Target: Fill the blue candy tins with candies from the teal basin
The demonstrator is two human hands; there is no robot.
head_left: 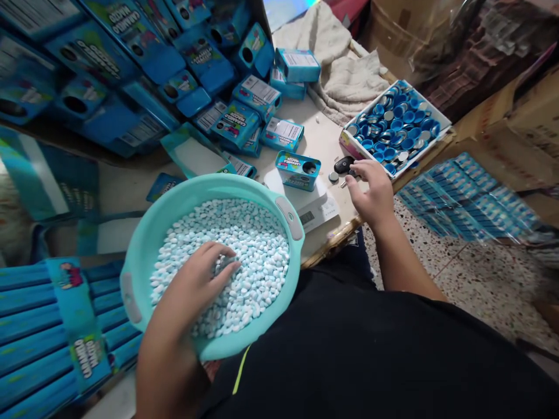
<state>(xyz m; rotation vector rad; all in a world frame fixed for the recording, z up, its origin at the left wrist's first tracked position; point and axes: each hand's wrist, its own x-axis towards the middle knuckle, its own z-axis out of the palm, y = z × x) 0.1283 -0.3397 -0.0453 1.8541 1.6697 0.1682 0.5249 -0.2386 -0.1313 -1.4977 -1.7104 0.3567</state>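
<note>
A teal bowl (135,233) holds many small white and pale blue candies (257,262). My left hand (198,285) rests in them, its fingers curled and their tips partly sunk among the candies; what it grips, if anything, is hidden. On a white scale (321,212) stands a blue tin (298,170) with a dark round hole in its top. To the right of the tin, my right hand (371,189) hovers by a black key fob (343,164) and a small round lid (333,177), its thumb and fingers apart with nothing visible between them.
A white box (349,145) full of blue and silver round lids sits at the table's right edge. Several blue tins (236,125) lie behind the bowl, below a large carton of tins. A beige cloth (340,75) lies at the back. Flat blue cartons (26,326) are stacked left.
</note>
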